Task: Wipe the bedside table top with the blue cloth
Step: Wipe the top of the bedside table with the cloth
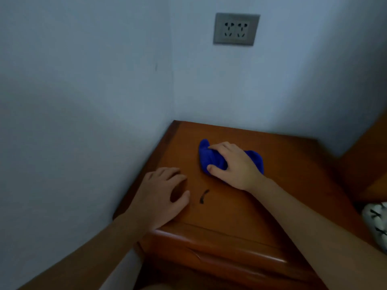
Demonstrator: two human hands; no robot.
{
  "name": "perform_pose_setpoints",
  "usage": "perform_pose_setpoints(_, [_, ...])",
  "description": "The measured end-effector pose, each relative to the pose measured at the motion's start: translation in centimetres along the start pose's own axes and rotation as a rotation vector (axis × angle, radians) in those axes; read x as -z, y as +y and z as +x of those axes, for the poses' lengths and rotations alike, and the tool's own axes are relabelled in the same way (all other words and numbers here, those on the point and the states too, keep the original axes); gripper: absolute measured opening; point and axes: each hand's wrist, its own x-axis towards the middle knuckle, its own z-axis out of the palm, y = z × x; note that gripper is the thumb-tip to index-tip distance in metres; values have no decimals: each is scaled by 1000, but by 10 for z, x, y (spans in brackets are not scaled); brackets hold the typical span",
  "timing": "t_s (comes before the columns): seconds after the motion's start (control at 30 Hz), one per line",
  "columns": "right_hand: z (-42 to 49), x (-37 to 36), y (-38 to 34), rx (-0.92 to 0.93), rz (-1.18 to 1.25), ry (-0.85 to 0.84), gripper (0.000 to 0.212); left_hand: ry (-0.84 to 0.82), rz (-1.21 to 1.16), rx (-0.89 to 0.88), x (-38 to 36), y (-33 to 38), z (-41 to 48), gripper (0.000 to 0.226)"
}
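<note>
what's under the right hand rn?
The blue cloth, bunched, lying on the bedside table top. Its ends show either side of the right hand, which grips it. The cloth's middle and the wood beneath it are covered.

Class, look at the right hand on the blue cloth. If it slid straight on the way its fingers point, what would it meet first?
The right hand, with the blue cloth, would most likely reach the wall at the back left corner of the bedside table top; nothing shows between.
</note>
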Motion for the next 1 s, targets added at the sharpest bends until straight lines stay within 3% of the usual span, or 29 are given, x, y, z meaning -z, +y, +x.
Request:
perform_pose_setpoints(0.47, [207,-61,-3,-90,-51,-41,63,41,-40,-14,-10,-7,2,44])
perform_pose_setpoints(0.6, [203,-66,-17,-32,-44,-37,58,39,-43,-15,-10,-7,2,45])
perform_pose_setpoints(0.8, [138,-57,-30,218,53,-75,58,28,-42,-15,-10,-9,2,46])
perform_pose_setpoints(1.0, [137,-45,2,127,47,-54,58,40,-56,-14,-10,-9,1,45])
